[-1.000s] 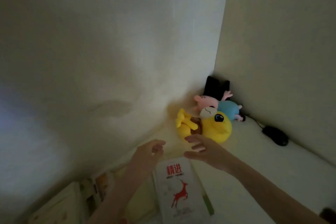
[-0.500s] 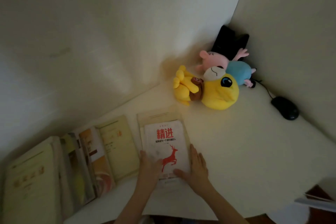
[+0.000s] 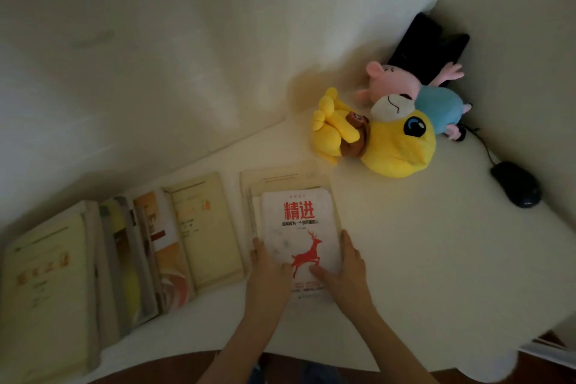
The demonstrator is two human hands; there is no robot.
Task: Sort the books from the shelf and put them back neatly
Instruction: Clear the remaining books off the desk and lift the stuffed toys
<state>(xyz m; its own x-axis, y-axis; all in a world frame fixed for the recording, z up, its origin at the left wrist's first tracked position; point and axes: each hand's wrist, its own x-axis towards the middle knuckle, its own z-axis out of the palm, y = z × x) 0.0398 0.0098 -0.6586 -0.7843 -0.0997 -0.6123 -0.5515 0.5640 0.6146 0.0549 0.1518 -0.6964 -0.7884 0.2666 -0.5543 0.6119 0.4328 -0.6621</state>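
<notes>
My left hand (image 3: 268,270) and right hand (image 3: 350,268), fingers straight, press the sides of the white deer-cover book (image 3: 299,224) between them, thumbs seemingly on top. Uneven pushing could skew the pale stack (image 3: 282,179) beneath.

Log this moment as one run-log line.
step: squaring stack | left hand: fingers along left edge of deer book | right hand: fingers along its right edge | other books: row at left

Bare white counter (image 3: 430,265) lies open right of the white paperback book with a red deer (image 3: 299,221). A row of leaning yellowish books (image 3: 205,227) crowds just beside its left; a yellow plush toy (image 3: 396,146) blocks behind, a black computer mouse (image 3: 516,184) far right.
</notes>
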